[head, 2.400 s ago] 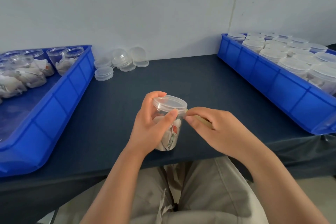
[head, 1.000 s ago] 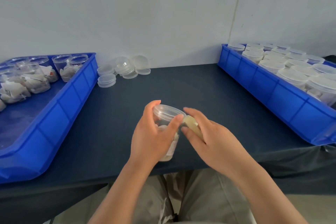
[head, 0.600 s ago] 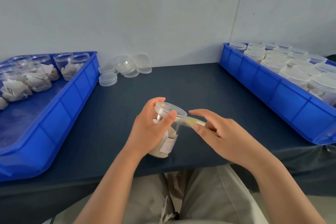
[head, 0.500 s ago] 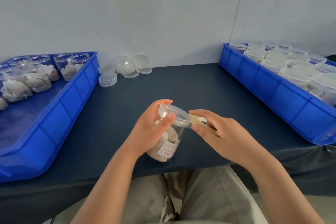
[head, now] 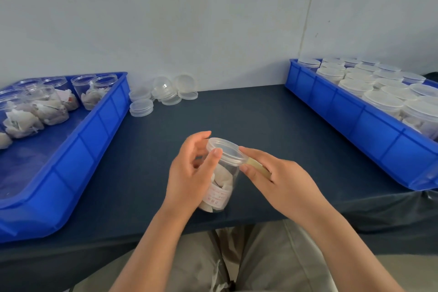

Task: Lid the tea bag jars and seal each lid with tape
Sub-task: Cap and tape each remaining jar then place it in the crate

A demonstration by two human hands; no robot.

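Note:
A clear plastic jar [head: 224,178] with tea bags inside is tilted to the right above the table's front edge, its clear lid [head: 226,150] on. My left hand [head: 192,173] grips the jar from the left, thumb on the lid's rim. My right hand [head: 277,180] pinches a yellowish roll of tape [head: 257,166] against the lid's right side; most of the roll is hidden in the palm.
A blue tray [head: 78,147] at the left holds open jars of tea bags [head: 49,108]. Another blue tray [head: 369,125] at the right is packed with lidded jars [head: 381,102]. Loose clear lids [head: 161,96] lie by the back wall. The dark tablecloth [head: 248,114] spans between the trays.
The jar has been turned in my left hand and tilted further right. My right hand has kept the tape against the lid's rim, moving round it.

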